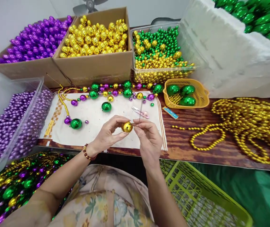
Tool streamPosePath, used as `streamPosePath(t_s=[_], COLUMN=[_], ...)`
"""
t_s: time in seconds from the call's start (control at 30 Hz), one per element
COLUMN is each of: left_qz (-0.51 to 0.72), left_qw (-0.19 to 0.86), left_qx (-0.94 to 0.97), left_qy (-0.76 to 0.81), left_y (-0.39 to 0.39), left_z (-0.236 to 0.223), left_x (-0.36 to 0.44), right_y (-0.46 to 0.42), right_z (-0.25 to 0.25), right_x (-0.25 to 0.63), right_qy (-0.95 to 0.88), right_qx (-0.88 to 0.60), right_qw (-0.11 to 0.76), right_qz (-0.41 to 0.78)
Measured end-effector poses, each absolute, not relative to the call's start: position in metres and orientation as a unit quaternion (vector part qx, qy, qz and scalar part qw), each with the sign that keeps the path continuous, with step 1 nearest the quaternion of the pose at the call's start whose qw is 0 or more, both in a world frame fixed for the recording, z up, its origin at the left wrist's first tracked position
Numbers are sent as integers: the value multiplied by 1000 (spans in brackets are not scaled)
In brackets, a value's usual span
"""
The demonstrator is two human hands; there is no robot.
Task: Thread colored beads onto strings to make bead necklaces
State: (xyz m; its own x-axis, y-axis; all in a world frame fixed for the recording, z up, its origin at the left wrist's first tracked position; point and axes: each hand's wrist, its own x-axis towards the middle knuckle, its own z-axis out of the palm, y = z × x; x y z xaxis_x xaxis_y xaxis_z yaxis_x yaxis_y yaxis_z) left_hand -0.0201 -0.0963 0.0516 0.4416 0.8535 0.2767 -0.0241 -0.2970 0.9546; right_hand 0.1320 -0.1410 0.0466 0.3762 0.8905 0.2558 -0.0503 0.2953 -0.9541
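My left hand pinches a shiny gold bead between thumb and fingers, above the white cloth. Close against the bead's right side, my right hand is closed in a pinch on a thin needle-like strand, which sticks up past the fingertips. Whether the strand passes through the bead is hidden. Just beyond the hands lie small pink-handled thread snips. A loose green bead sits on the cloth, and a string of green, purple and gold beads runs along its far edge.
Behind stand cardboard boxes of purple beads and gold beads, plus a clear bin. A yellow basket holds green beads. Gold bead strands pile at right; a lilac-bead tub is left. A green crate stands below.
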Motion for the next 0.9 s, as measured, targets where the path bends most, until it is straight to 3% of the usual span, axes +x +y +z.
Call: streamPosePath(t_s=[0.23, 0.47, 0.67, 0.9], left_qz=[374, 400, 404, 481], left_qw=[432, 630, 693, 610], left_qx=[767, 603, 528, 412], left_qy=[293, 283, 278, 477], left_y=[-116, -132, -135, -173], left_z=[43, 27, 28, -20], left_x=[-24, -24, -23, 28], right_y=[-160, -168, -185, -176], right_z=[23, 21, 24, -10], right_x=[123, 135, 129, 73], right_qy=[-530, -305, -298, -139], right_qx=[-573, -557, -543, -583], right_qw=[602, 725, 702, 731], right_qz=[169, 266, 350, 325])
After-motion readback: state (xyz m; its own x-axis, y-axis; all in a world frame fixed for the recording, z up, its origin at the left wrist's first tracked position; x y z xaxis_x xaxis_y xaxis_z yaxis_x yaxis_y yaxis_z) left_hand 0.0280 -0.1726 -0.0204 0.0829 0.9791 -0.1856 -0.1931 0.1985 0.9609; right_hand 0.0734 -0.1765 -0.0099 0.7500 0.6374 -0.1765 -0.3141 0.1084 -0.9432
